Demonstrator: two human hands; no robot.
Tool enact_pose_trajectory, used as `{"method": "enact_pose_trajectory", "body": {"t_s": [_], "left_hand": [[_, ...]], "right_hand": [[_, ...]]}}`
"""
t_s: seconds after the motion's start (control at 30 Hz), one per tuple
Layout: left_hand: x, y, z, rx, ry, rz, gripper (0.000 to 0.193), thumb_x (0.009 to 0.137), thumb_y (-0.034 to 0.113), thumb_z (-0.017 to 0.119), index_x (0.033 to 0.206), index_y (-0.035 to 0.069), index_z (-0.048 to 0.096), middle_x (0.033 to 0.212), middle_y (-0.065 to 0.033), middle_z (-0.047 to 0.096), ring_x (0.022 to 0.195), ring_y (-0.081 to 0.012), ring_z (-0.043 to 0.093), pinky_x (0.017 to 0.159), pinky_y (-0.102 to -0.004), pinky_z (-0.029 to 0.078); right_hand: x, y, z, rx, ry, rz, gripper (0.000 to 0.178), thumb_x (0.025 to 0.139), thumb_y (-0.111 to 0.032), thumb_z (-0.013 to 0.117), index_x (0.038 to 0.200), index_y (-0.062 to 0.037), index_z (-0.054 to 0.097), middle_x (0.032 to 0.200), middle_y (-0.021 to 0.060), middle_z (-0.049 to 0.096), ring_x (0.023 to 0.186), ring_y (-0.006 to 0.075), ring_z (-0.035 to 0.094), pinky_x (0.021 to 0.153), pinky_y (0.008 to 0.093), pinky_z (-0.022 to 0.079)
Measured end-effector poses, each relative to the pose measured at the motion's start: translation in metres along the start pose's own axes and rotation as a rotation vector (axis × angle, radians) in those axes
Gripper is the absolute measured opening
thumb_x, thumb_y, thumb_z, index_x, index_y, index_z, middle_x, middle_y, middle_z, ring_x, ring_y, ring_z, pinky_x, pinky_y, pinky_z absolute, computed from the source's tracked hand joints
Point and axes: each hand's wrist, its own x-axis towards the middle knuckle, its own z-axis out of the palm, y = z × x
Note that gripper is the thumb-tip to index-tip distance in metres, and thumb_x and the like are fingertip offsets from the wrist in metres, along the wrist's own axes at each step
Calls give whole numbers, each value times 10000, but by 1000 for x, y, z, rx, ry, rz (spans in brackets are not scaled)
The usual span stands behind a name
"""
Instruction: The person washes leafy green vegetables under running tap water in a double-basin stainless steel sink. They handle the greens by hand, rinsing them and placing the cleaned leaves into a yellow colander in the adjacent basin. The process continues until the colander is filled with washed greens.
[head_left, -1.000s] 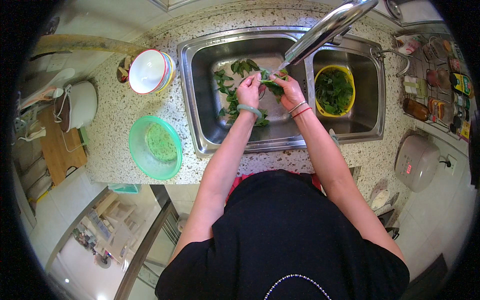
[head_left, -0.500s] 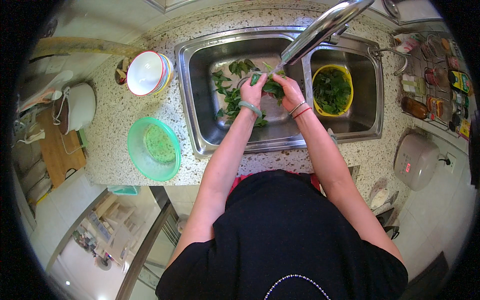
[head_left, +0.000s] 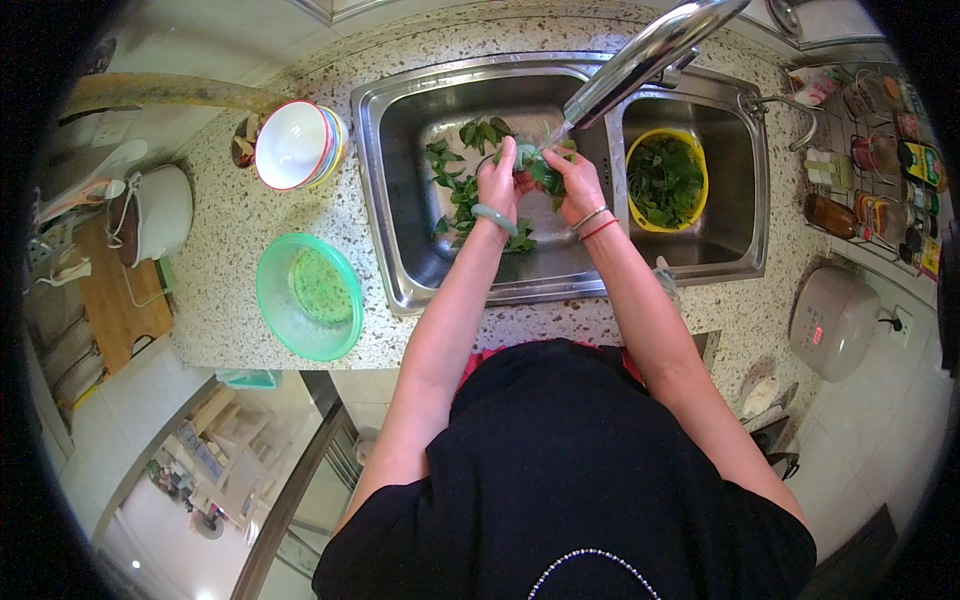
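- One black top (head_left: 600, 450) is nearest, with two bare forearms reaching forward from it.
- One translucent green basin (head_left: 345, 325) stands on the speckled worktop (head_left: 220, 275), left of the sink; small green flecks show at its bottom.
- One steel sink (head_left: 450, 300) with two compartments, the left larger than the right.
- One pale green bangle (head_left: 494, 218) on the left wrist; two thin bands on the right, one silvery, one red.
- Two hands over the left compartment: the left hand (head_left: 496, 190) and the right hand (head_left: 580, 188) face each other, their fingers closed on one bunch between them; some fingertips are hidden.
- That bunch, the held greens (head_left: 546, 174), is dark green and leafy, with a paler patch near the left thumb; its leaves overlap too much to count.
- Loose sprigs (head_left: 465, 195) lie scattered on the floor of the left compartment, mostly left of the hands: flat, pointed, mid-green leaves, several clusters, exact number unclear.
- One yellow basket (head_left: 706, 180) in the right compartment, holding a heap of similar dark leaves.
- One stack of bowls (head_left: 290, 147), nested, white inside with coloured rims, beyond the green basin.
- One chrome tap (head_left: 630, 70), its spout just beyond the hands.
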Motion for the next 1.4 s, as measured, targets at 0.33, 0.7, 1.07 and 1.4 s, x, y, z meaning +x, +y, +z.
{"method": "enact_pose_trajectory", "body": {"t_s": [0.33, 0.7, 1.07, 1.4], "left_hand": [[8, -7, -1, 133, 125, 102, 322, 822, 331, 588, 996, 61, 580, 808, -23, 580, 675, -98, 556, 572, -237, 477], [8, -6, -8, -26, -108, -13, 160, 832, 224, 587, 915, 87, 592, 824, 16, 608, 673, -74, 548, 572, -196, 432], [9, -15, -10, 4, -56, 131, 177, 825, 138, 591, 974, 43, 576, 885, -11, 601, 741, -76, 547, 619, -206, 442], [28, -24, -18, 265, 23, 265, 156, 819, 180, 606, 921, 61, 609, 829, 14, 588, 671, -48, 509, 565, -199, 413]], "right_hand": [[-12, -10, -2, 123, -83, 110, 221, 787, -114, 533, 989, -26, 543, 788, 62, 600, 629, 164, 575, 514, 294, 474], [-22, -19, 0, 124, -143, 178, 220, 807, -216, 530, 972, -73, 563, 777, 39, 595, 627, 148, 552, 555, 288, 454], [-3, -5, 5, 93, -17, 105, 199, 754, -66, 633, 937, -33, 563, 828, 55, 601, 719, 145, 585, 635, 265, 479], [6, 7, 9, 3, -63, 85, 296, 744, -75, 651, 1004, -20, 521, 884, 58, 585, 751, 142, 581, 682, 253, 470]]}}
